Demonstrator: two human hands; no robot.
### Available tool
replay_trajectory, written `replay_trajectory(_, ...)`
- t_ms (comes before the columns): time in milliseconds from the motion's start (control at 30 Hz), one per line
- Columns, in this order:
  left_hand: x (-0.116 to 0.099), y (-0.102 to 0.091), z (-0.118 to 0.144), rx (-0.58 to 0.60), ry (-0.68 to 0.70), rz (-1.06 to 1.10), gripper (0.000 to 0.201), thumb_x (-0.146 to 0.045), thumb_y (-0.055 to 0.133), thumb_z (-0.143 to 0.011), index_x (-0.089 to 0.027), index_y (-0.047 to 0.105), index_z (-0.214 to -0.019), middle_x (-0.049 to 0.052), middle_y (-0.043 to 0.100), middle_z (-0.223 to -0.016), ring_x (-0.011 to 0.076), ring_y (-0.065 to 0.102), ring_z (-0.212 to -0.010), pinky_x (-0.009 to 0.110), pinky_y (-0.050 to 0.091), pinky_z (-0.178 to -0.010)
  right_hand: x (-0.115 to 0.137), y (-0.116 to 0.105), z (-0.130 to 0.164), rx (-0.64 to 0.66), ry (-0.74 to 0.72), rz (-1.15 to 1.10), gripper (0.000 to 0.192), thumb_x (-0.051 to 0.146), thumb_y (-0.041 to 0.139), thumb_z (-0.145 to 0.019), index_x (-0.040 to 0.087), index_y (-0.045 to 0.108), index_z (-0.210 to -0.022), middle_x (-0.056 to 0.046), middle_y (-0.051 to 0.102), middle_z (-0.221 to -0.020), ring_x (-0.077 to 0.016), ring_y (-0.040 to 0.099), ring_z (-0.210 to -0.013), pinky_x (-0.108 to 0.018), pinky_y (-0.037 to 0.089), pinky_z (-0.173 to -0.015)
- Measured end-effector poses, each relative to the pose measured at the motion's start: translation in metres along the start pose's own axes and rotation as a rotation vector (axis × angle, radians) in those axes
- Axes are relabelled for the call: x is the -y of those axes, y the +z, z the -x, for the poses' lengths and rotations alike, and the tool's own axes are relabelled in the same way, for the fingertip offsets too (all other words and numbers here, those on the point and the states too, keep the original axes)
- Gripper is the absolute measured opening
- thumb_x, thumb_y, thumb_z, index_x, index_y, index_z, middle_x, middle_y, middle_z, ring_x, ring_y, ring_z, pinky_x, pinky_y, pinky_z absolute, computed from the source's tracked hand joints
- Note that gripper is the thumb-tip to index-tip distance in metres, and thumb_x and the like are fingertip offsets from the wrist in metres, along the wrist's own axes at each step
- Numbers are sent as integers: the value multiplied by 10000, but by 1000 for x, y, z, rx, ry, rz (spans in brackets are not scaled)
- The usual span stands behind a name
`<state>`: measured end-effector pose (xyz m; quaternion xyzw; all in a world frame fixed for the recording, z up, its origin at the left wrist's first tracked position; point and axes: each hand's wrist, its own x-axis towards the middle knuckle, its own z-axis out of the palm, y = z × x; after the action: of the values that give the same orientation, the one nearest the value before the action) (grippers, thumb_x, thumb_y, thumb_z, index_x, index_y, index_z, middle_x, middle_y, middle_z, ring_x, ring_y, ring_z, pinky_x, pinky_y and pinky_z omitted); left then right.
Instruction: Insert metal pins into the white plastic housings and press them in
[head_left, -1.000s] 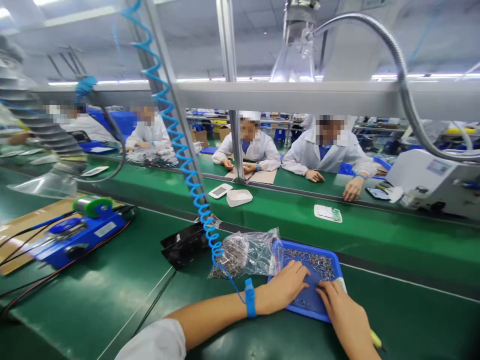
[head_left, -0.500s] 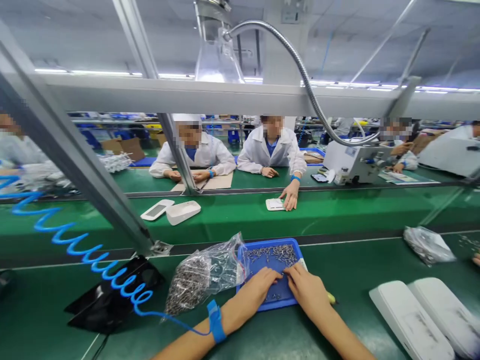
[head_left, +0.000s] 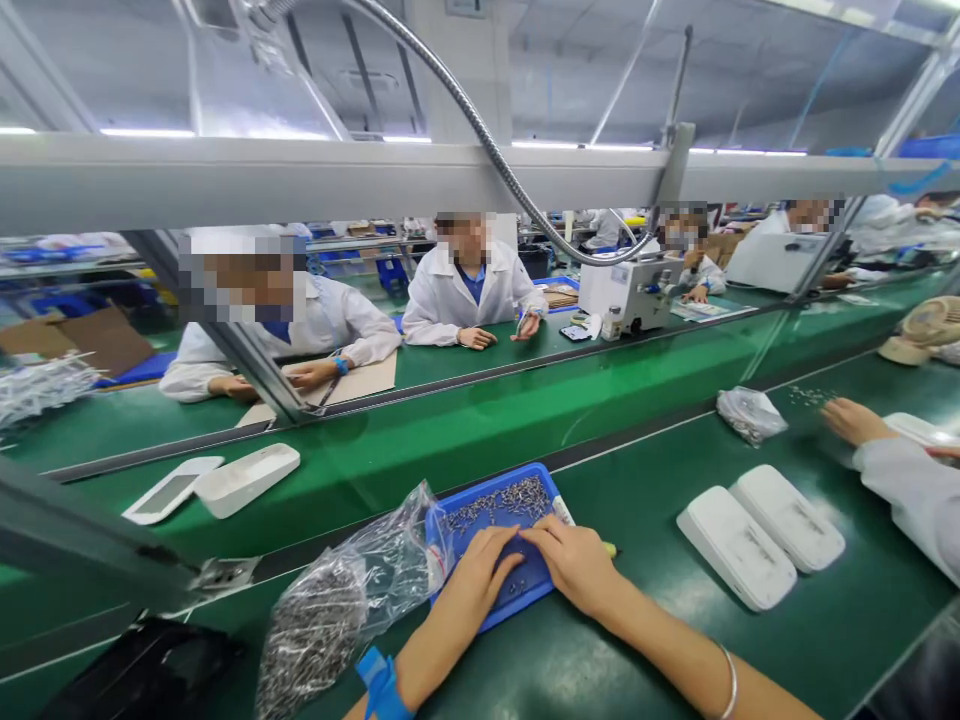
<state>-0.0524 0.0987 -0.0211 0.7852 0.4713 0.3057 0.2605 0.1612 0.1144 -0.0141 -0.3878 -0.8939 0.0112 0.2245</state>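
A blue strap (head_left: 384, 685) circles the wrist on the near left of the blue tray (head_left: 531, 576). The left hand (head_left: 481, 572) reaches over the tray, its thumb apart from its fingers. The right hand (head_left: 579, 566) comes from the tray's right side, fingers close together and bent down. I cannot tell if either pinches anything. Little metal bits (head_left: 517, 495) lie in the tray, mostly at its far end. Picking through them looks like the step now; the next move seems to need light, careful fingertips. Beyond the tray, to its left, sits a white box (head_left: 249, 480).
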Motion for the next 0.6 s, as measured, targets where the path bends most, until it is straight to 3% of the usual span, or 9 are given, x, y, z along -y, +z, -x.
replay_trajectory(233,-10,-15,-8,82,-93,88,276,-384,530,-968,-237,761,-1002,23,751,-951,183,702,-892,293,559,-845,4,-3,1,-102,-179,-39,382,160,402,-985,255,580,-1308,-18,708,-1044,-133,669,-749,-243,518,-616)
replay_trajectory(500,-18,-20,-10,66,-171,154,260,-409,581,-909,-231,760,-974,15,753,-924,182,698,-855,275,551,-800,5,-3,1,-127,-152,-24,416,187,411,-996,264,533,-1386,-24,702,-1023,-122,651,-719,-233,508,-609)
replay_trajectory(600,-19,-18,-10,61,-149,146,254,-411,586,-904,-224,751,-953,17,739,-890,177,690,-816,278,555,-791,6,-3,0,-152,-142,-35,362,212,412,-1011,272,575,-1328,-10,701,-990,-121,657,-724,-230,498,-604)
